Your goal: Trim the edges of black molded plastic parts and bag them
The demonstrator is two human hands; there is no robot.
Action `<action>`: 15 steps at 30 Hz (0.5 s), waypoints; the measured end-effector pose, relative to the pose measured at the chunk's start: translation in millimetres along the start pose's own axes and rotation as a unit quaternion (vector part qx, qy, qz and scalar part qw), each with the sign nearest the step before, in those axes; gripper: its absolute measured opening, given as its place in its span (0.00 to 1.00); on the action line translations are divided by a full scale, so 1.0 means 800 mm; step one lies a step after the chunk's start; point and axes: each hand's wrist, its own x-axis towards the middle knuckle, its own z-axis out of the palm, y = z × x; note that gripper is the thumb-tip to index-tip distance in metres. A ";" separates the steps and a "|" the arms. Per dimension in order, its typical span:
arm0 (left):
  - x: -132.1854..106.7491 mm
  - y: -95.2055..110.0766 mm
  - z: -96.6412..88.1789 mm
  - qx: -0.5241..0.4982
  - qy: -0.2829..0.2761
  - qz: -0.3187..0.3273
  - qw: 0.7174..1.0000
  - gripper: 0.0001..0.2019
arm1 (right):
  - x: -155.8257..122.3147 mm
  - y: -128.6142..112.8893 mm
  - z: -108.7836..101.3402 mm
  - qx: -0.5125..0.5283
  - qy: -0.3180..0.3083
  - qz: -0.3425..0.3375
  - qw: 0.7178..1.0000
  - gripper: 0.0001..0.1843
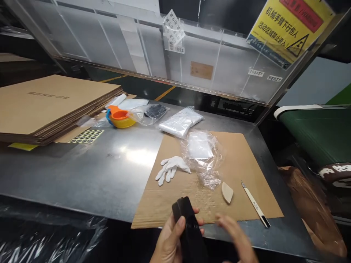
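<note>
Left-centre: bare metal tabletop (115, 175), open for passage. Centre: white glove (172, 167) and crumpled clear plastic bag (206, 163) obstruct the cardboard sheet (241, 157). Lower right: craft knife (255, 203) and beige wedge block (227, 192), strip of sheet free between. Bottom centre: black case (189, 223) bars part of near edge. Far left: cardboard stack (55, 106). Top: translucent panel (153, 45), gap beneath.

Glossy black plastic-looking oblong piece (192, 233); matt brown cardboard sheet (244, 160).
Smooth, shiny grey metal tabletop (109, 175); matt white cloth glove (173, 166); crinkled, glossy clear plastic bag (208, 179).
</note>
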 end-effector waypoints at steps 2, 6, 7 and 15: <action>-0.002 -0.001 -0.004 0.036 -0.016 0.050 0.998 0.43 | -0.010 0.055 -0.015 -0.108 0.005 0.111 0.988 0.21; -0.004 -0.012 -0.017 0.090 -0.087 0.087 0.988 0.46 | -0.028 0.142 -0.025 -0.364 -0.052 0.219 0.904 0.26; -0.005 -0.015 -0.021 0.097 -0.094 0.089 0.987 0.44 | -0.030 0.152 -0.025 -0.372 -0.071 0.214 0.900 0.25; -0.015 -0.021 -0.043 0.117 -0.109 0.057 0.985 0.43 | -0.023 0.102 -0.018 -0.339 -0.047 0.232 0.911 0.19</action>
